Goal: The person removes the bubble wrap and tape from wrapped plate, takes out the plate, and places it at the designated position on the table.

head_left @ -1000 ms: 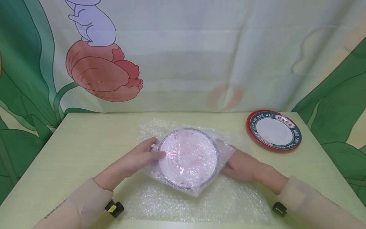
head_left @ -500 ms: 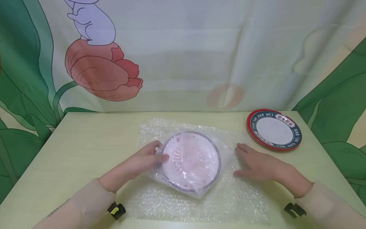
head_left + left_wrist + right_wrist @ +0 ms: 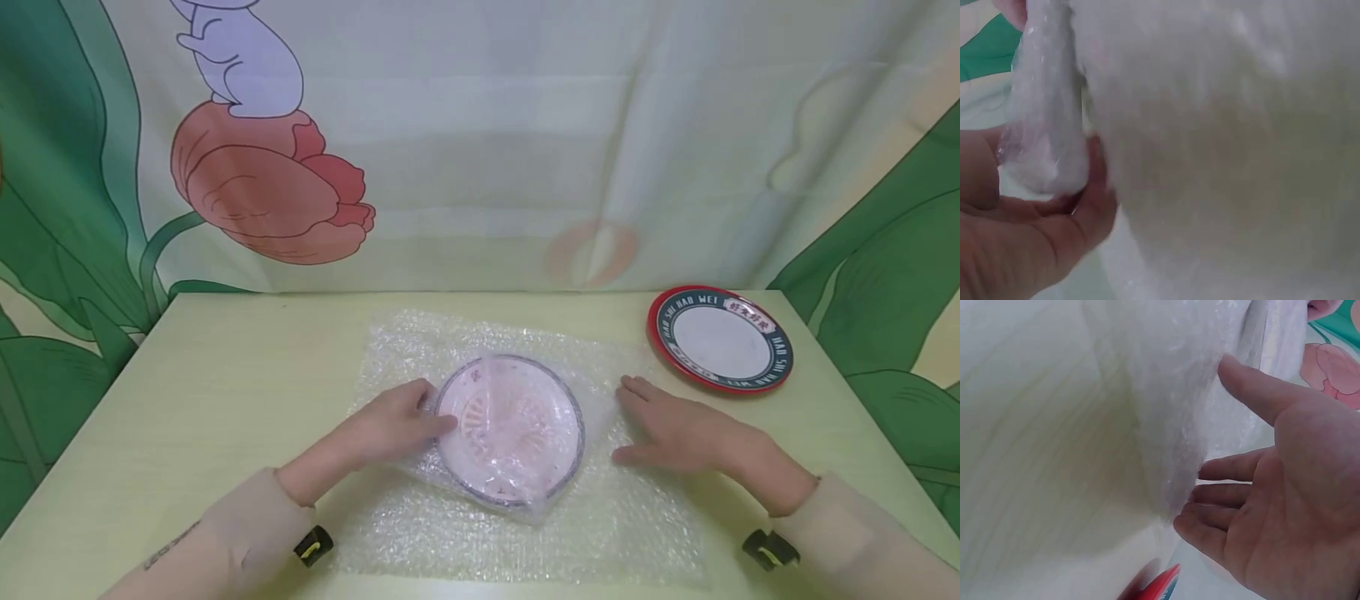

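Grips the wrapped plate (image 3: 512, 432) by its left edge with the left hand (image 3: 393, 423), narrow around that rim, with thumb over the top and fingers curled underneath. In the left wrist view, fills the space between thumb and fingers with a thick, padded edge of cloudy film. Lies face up near the middle of the bubble-wrap sheet (image 3: 450, 542), with margins of film on all 4 sides, broadest toward the near edge; cannot tell whether flat or slightly tipped at the left. Holds nothing in the right hand (image 3: 690, 429), spread wide with thumb well apart from the fingers, above the right part of the sheet; cannot tell whether touching film at the fingertips. Between that thumb and the plate's right rim, leaves a strip of sheet as free space. Near the far right corner of the table (image 3: 247, 367), has 1 red-rimmed plate (image 3: 722, 340) with a dark green lettered band, near the right fingertips and just beside the sheet's right edge. To the left of the sheet, offers a broad stretch of tabletop. Along the far edge, stops at a printed cloth (image 3: 450, 125).
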Tool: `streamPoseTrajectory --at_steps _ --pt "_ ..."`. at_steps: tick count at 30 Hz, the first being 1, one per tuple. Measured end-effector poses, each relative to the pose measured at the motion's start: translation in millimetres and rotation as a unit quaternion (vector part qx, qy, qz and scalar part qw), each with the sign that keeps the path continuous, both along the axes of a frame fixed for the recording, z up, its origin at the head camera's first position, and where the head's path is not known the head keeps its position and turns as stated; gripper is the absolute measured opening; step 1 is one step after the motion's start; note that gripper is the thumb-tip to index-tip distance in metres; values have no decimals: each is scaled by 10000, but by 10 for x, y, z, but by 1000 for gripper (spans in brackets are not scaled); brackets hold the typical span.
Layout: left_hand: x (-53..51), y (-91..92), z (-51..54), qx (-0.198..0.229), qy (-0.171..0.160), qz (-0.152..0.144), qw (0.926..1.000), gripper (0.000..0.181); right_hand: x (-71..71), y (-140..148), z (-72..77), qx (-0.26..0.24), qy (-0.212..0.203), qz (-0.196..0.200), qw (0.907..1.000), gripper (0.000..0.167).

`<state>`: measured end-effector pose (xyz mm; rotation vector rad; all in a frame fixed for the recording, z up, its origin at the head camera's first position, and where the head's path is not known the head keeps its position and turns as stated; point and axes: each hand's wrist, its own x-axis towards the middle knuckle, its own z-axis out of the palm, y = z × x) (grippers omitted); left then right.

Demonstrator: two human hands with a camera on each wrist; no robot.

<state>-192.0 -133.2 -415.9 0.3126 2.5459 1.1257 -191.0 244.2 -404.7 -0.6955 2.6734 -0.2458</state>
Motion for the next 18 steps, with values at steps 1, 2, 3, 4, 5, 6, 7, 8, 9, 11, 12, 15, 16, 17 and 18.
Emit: streamPoseTrajectory --at_steps 1,2,3,4,5,6,7,8,9,11,12,15,16,17,18 --pt "-2 0 20 -268 178 -91 9994 29 -5 -4 3 10 6 -5 10000 93" --pt "-3 0 35 -505 347 -182 9980 29 -9 -10 9 7 13 -8 10000 92" --pt "-6 0 45 -739 520 -276 9955 29 -11 -16 17 -7 40 -5 10000 90" --pt "-9 0 51 -911 650 -366 9930 30 -10 -24 25 -38 84 1 10000 87" --pt "-8 3 61 -1056 742 -439 9907 31 -7 -36 36 -73 135 -2 9999 85" --pt "-11 5 63 -1231 835 -502 9876 33 0 -50 49 -115 205 15 9997 81" --pt "-11 9 68 -1390 921 -565 9844 37 11 -68 63 -170 285 37 9994 78" --pt "-9 13 76 -1541 993 -624 9811 40 25 -92 79 -209 393 61 9990 75" --pt "-9 20 82 -1681 1059 -658 9779 45 40 -120 95 -229 533 73 9983 73" --pt "-2 35 104 -1900 1190 -701 9720 52 76 -190 129 -250 819 46 9963 71" --pt "0 44 117 -1989 1286 -720 9689 54 94 -227 144 -259 952 55 9951 70" --pt "14 79 161 -2142 1663 -743 9596 60 151 -345 178 -326 1198 220 9920 63" --pt "18 93 174 -2107 1800 -759 9578 60 173 -381 179 -388 1224 365 9911 59" --pt "22 109 187 -2052 1940 -800 9560 59 196 -417 176 -446 1211 566 9900 55" --pt "25 127 199 -1981 2067 -867 9542 57 220 -453 169 -520 1219 845 9876 51"
